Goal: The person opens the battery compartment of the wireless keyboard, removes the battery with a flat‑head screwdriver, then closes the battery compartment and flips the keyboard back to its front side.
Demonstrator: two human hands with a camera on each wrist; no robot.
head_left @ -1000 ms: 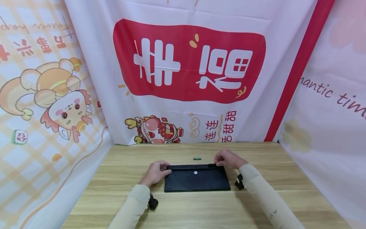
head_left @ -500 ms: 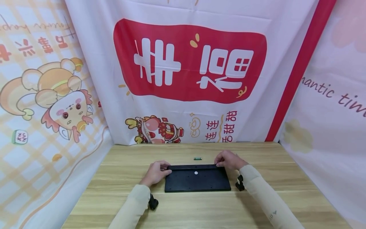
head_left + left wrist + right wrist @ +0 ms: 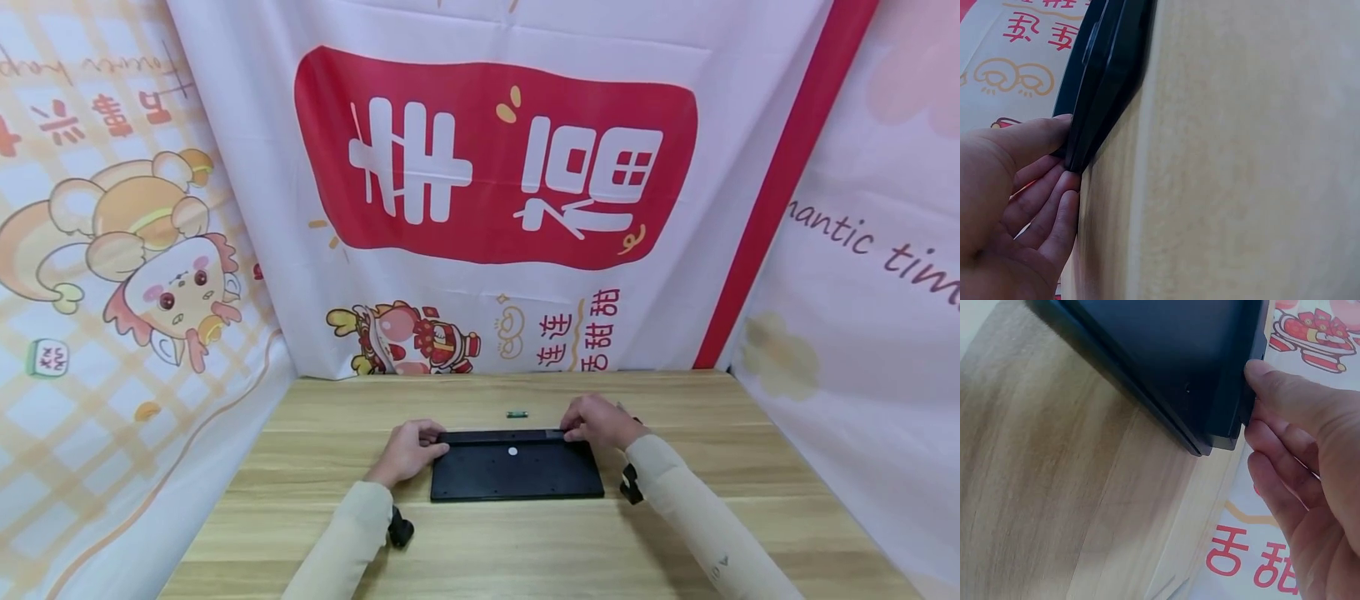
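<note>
A black keyboard (image 3: 517,479) lies face down on the wooden table, its raised bar along the far edge. My left hand (image 3: 408,452) grips its far left corner, thumb on the upper surface and fingers against the edge, as the left wrist view shows. At the far right corner my right hand (image 3: 598,421) pinches a thin black battery cover (image 3: 1249,406) between thumb and fingers. The cover sits at the bar's end and is partly hidden by the thumb. A small green battery (image 3: 517,414) rests behind the keyboard.
The wooden table (image 3: 480,550) extends in front of and around the keyboard. Printed cloths hang behind it and on both sides, the back cloth (image 3: 495,317) meeting the table's far edge. A round white sticker (image 3: 513,451) is on the keyboard's underside.
At the right end of the bar, the dark piece beside my right fingertips looks flatter, and a greyish patch shows there now. My left hand and the battery stay in place.
</note>
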